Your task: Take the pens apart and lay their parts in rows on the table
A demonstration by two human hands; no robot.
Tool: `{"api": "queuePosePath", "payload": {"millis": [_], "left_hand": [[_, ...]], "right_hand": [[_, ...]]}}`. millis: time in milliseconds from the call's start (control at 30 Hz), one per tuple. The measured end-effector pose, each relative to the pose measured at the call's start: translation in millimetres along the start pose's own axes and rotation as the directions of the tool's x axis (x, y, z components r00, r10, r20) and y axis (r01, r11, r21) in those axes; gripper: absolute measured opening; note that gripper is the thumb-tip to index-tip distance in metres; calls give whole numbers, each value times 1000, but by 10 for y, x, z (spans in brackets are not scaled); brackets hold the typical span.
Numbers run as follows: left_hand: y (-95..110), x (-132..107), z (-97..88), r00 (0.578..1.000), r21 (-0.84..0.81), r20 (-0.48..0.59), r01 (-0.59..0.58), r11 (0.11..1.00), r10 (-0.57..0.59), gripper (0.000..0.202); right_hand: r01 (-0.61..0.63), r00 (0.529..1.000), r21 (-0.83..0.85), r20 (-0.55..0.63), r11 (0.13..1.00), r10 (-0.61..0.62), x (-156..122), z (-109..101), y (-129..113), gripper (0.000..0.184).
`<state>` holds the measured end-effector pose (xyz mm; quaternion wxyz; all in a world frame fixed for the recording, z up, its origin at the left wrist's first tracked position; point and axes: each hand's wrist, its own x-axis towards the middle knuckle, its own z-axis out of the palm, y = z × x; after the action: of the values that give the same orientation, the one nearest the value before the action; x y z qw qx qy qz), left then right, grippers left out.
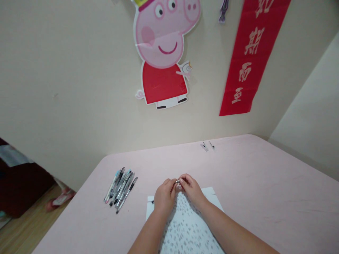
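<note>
My left hand (164,198) and my right hand (192,190) meet in front of me, both closed in a fingertip pinch. Between their fingertips shows a small shiny, silvery and dark piece (177,181). It looks like part of a pen, but it is too small and too covered to name surely. Below the hands lies a white sheet (212,194), partly hidden by my forearms and my spotted shirt. A small dark bit (152,202) lies at the sheet's left edge. To the left of my hands, several pens (122,188) lie side by side in a loose bunch.
Near the wall, a few small pen parts (204,146), clear and dark, lie on the pink tabletop (265,183). A pig cutout (164,83) and a red banner (246,67) hang on the wall. Beyond the table's left edge, a pink shoe (62,199) shows on the wooden floor.
</note>
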<state>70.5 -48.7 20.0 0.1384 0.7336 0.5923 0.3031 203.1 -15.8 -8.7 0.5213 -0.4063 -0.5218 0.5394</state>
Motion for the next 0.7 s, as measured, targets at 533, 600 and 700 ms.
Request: {"api": "queuePosePath", "payload": {"millis": [533, 600, 700], "left_hand": [[-94, 11, 53, 997, 42, -45, 61, 997, -59, 29], [-91, 14, 48, 997, 45, -50, 64, 997, -62, 28], [-75, 18, 35, 998, 54, -42, 49, 997, -47, 29]], "right_hand": [[-3, 988, 42, -157, 999, 9, 52, -78, 41, 32], [22, 978, 2, -205, 1000, -21, 65, -114, 37, 29], [85, 960, -221, -244, 972, -139, 80, -179, 18, 22]]}}
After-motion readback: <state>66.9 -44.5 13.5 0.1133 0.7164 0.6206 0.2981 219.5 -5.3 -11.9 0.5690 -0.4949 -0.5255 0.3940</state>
